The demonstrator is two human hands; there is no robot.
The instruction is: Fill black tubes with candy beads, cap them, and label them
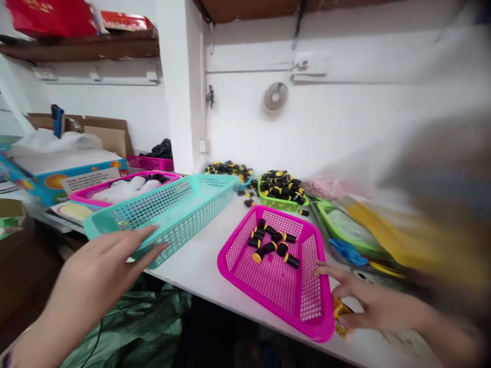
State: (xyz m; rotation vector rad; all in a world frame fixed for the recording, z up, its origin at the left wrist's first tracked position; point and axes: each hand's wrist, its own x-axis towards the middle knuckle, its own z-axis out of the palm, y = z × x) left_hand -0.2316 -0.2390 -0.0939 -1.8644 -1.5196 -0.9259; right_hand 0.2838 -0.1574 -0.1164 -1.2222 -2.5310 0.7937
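Bare white tabletop [205, 260] separates the turquoise plastic basket [192, 223], left hand [94, 268] pinching it, from the magenta mesh basket [264, 286], right hand [366, 299] gripping it, black-yellow cylinders [264, 250] inside.

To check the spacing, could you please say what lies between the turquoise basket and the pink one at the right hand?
The head view shows a strip of white table, with black-and-yellow pieces near its far end.

Turquoise basket [187, 231] partly hidden by left hand [95, 263]; yellow item [379, 230] blurred.
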